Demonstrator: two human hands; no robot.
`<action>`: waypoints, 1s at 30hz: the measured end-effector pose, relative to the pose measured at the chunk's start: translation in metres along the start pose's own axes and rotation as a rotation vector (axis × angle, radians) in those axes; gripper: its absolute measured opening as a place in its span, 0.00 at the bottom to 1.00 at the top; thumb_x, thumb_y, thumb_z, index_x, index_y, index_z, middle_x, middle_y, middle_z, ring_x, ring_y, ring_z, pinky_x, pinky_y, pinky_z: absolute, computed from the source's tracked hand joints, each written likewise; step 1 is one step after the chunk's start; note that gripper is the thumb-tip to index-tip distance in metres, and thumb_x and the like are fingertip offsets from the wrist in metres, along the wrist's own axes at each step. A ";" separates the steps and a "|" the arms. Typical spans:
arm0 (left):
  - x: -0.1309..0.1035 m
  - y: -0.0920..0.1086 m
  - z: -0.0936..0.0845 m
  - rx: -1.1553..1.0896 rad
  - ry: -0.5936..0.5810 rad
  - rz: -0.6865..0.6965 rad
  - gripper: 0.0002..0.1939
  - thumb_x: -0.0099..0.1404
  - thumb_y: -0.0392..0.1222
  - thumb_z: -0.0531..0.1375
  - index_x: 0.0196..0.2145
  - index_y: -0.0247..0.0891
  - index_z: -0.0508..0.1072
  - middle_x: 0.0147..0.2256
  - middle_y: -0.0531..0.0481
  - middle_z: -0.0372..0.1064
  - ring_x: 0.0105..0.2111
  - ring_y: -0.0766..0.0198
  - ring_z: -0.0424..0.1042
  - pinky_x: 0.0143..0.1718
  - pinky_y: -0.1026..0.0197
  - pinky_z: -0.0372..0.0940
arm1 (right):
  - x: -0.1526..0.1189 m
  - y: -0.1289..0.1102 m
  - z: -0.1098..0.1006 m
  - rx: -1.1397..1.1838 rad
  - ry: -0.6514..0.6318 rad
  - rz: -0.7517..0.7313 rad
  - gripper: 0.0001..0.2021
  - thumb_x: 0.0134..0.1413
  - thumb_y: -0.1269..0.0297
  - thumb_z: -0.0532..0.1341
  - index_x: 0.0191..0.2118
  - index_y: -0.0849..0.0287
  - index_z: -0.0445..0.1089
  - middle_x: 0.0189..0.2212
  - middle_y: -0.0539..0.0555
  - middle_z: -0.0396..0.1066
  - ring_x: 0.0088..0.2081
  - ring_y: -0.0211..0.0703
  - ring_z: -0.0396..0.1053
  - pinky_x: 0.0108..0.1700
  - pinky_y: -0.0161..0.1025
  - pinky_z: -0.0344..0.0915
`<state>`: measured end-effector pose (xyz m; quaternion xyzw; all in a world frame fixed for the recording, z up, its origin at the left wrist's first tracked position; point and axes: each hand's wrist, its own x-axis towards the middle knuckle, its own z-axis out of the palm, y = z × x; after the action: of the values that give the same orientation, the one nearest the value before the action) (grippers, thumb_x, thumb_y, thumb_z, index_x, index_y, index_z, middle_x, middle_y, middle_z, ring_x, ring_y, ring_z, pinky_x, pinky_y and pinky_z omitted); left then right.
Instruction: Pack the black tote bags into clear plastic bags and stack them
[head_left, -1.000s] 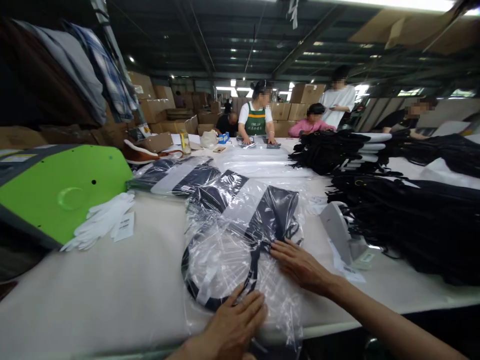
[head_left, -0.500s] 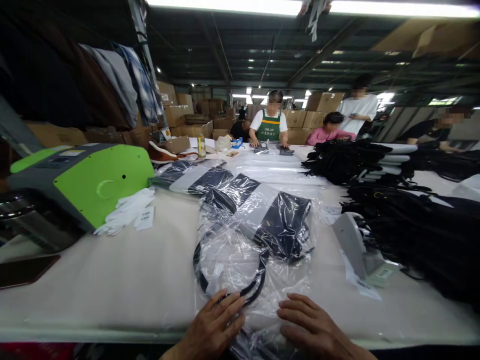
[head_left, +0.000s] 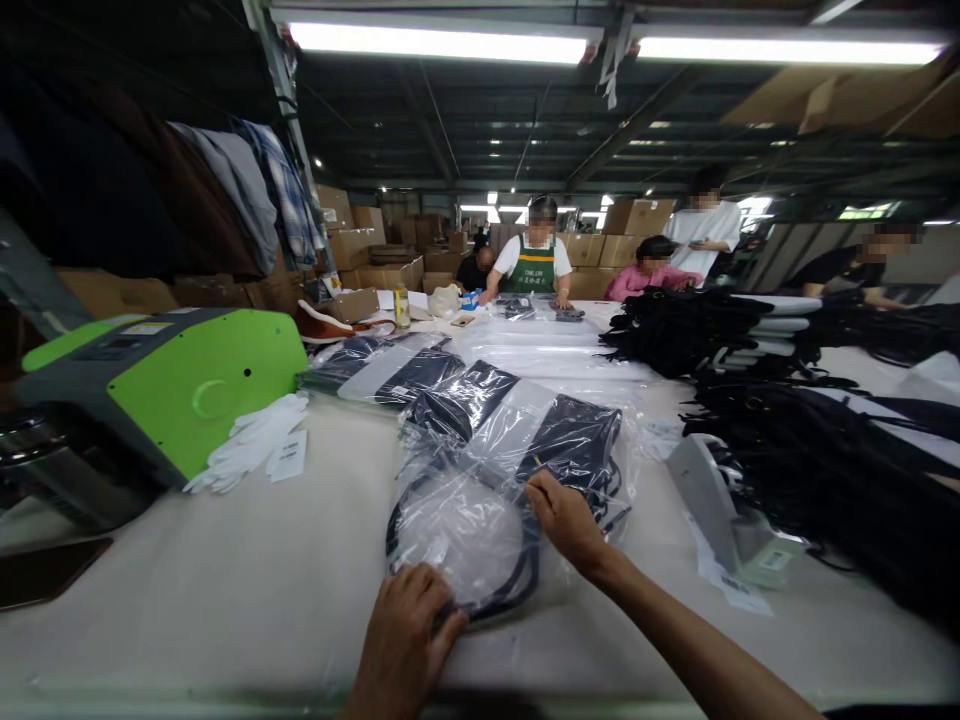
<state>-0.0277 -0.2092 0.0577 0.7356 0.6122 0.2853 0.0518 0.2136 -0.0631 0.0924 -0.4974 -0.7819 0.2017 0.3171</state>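
Observation:
A black bag with a pale band (head_left: pixel 517 425) lies in a clear plastic bag (head_left: pixel 465 520) on the table in front of me. Its black strap (head_left: pixel 521 575) loops toward me under the plastic. At the near left corner, my left hand (head_left: pixel 411 625) has its fingers curled on the edge of the plastic, thumb pointing right. My right hand (head_left: pixel 561 512) is closed on the plastic at mid-length, beside the pale band. What lies inside its fingers is hidden.
Another wrapped bag (head_left: pixel 382 370) lies behind. To the left are a green machine (head_left: pixel 217 385), white gloves (head_left: pixel 251 440), a phone (head_left: pixel 49 572) and a dark metal flask (head_left: pixel 64 460). A tape dispenser (head_left: pixel 739 520) and black bag piles (head_left: pixel 825 460) stand right. Co-workers sit and stand beyond.
My right hand has moved forward from the near edge and closed on the plastic. The plastic's near end no longer reaches the table edge. My left hand's fingers have curled.

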 end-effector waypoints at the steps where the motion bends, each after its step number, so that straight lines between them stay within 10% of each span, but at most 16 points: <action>1: -0.001 -0.003 0.001 -0.003 -0.022 -0.027 0.06 0.61 0.44 0.65 0.29 0.44 0.72 0.33 0.49 0.74 0.37 0.53 0.72 0.39 0.52 0.63 | 0.001 0.003 0.004 -0.026 -0.003 -0.004 0.12 0.67 0.58 0.49 0.34 0.55 0.64 0.25 0.49 0.69 0.27 0.42 0.68 0.34 0.36 0.60; 9: 0.031 -0.006 -0.038 -0.154 -0.445 -0.374 0.07 0.58 0.48 0.64 0.33 0.45 0.75 0.29 0.56 0.75 0.31 0.60 0.73 0.34 0.60 0.59 | 0.017 -0.002 0.013 -0.069 0.009 -0.078 0.14 0.69 0.57 0.48 0.37 0.55 0.66 0.28 0.51 0.72 0.30 0.43 0.71 0.37 0.36 0.62; 16: 0.131 0.000 -0.021 -0.764 -0.341 -0.304 0.39 0.58 0.56 0.64 0.63 0.37 0.61 0.57 0.38 0.68 0.52 0.53 0.69 0.47 0.56 0.65 | 0.025 0.003 0.018 -0.049 0.021 -0.247 0.13 0.70 0.58 0.48 0.38 0.56 0.66 0.29 0.51 0.72 0.29 0.41 0.72 0.34 0.34 0.61; 22: 0.170 0.002 -0.006 -1.049 -0.464 -0.273 0.23 0.63 0.52 0.60 0.49 0.33 0.75 0.42 0.43 0.75 0.39 0.61 0.72 0.41 0.59 0.65 | 0.022 0.000 0.014 -0.060 0.024 -0.319 0.13 0.70 0.60 0.48 0.38 0.56 0.66 0.28 0.51 0.72 0.27 0.39 0.70 0.32 0.33 0.59; 30: 0.173 0.002 -0.042 -0.850 -0.540 -0.027 0.17 0.64 0.44 0.59 0.48 0.37 0.77 0.44 0.46 0.75 0.43 0.60 0.72 0.46 0.59 0.64 | 0.021 0.001 0.014 -0.022 0.003 -0.289 0.11 0.70 0.61 0.50 0.37 0.57 0.66 0.27 0.50 0.72 0.25 0.38 0.69 0.31 0.33 0.59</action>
<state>-0.0308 -0.0605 0.1548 0.6892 0.4160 0.3082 0.5069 0.1978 -0.0438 0.0882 -0.3832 -0.8470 0.1446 0.3388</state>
